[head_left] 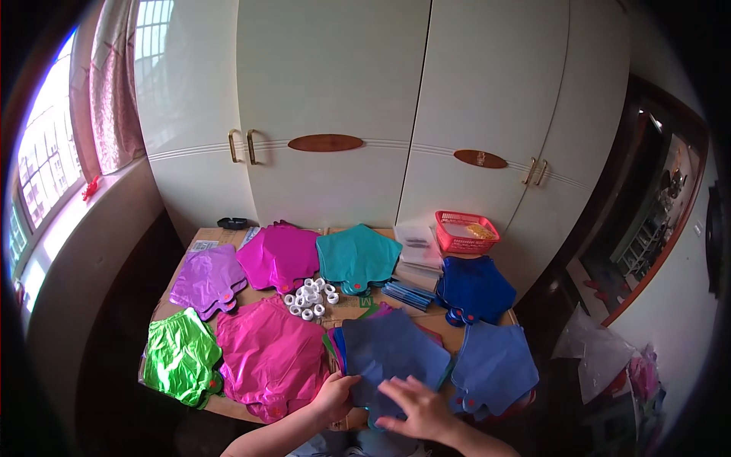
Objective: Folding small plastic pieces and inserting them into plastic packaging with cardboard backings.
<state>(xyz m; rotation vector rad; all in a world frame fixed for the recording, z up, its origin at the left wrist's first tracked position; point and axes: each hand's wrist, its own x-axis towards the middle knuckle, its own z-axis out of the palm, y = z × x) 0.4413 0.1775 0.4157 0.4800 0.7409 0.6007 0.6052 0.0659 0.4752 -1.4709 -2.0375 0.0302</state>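
1. Slate-blue foil stack (396, 343) lies at the front middle of the cardboard surface (350, 308), green, blue and reddish layers peeking out beneath it.
2. Around it spread foil piles: pink (270, 350), magenta (280, 255), teal (358, 255), lilac (204, 280), green (180, 356), dark blue (477, 288).
3. A clear plastic bag (598, 354) hangs at the far right; its contents cannot be told.
4. A red openwork basket (466, 244) stands at the back right, holding small yellowish bits (480, 230) beside something pale.
5. The person's left hand (337, 396) pinches the stack's lower left edge; the right hand (417, 411) is spread over its lower part, grasping nothing; whether it touches cannot be told.
6. Translucent packets (417, 247) lie left of the basket, something dark showing through.
7. Blue strips (409, 295) lie bundled before the packets.
8. White rings (308, 298) sit heaped loose, behind the stack.
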